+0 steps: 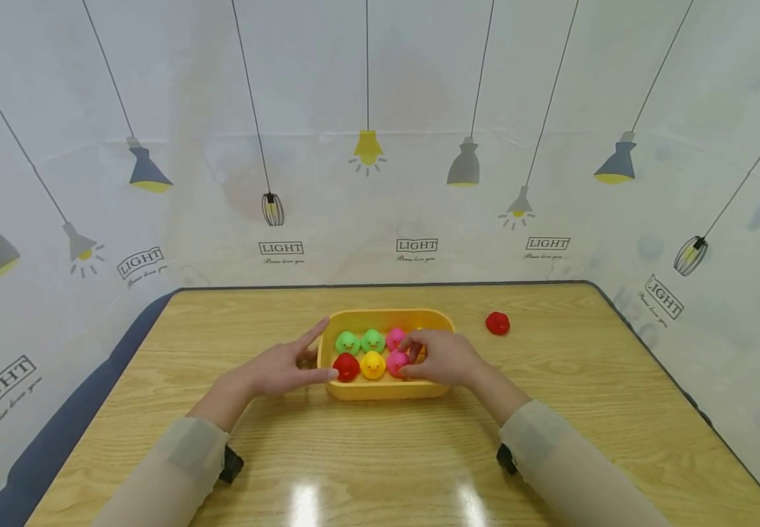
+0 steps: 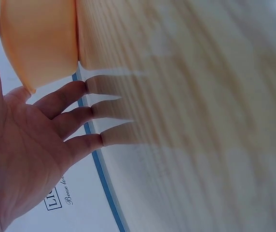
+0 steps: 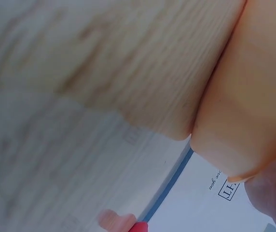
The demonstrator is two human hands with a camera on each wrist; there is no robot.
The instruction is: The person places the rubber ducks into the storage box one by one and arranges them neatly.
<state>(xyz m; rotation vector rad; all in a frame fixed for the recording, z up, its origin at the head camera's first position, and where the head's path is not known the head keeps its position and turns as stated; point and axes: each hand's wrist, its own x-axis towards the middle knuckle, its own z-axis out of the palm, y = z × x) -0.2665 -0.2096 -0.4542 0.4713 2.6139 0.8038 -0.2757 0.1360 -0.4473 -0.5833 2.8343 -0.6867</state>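
Note:
A yellow tray (image 1: 386, 391) holds several small rubber ducks. Toward its back are two green ducks (image 1: 347, 343) and a pink duck (image 1: 396, 337); along the front sit a red duck (image 1: 347, 367), a yellow duck (image 1: 373, 365) and another pink duck (image 1: 396, 363). My right hand (image 1: 445, 357) reaches over the right end and pinches the front pink duck between thumb and fingers. It hides most of the tray's right side. At the left end, my left hand (image 1: 281, 368) rests against the rim with thumb and forefinger spread; its other fingers (image 2: 82, 145) are extended toward the table.
Another red duck (image 1: 497, 323) lies on the wooden table (image 1: 380, 454), to the right of the tray. Behind the table hangs a pale backdrop (image 1: 380, 212) printed with lamps. Dark edging runs around the tabletop.

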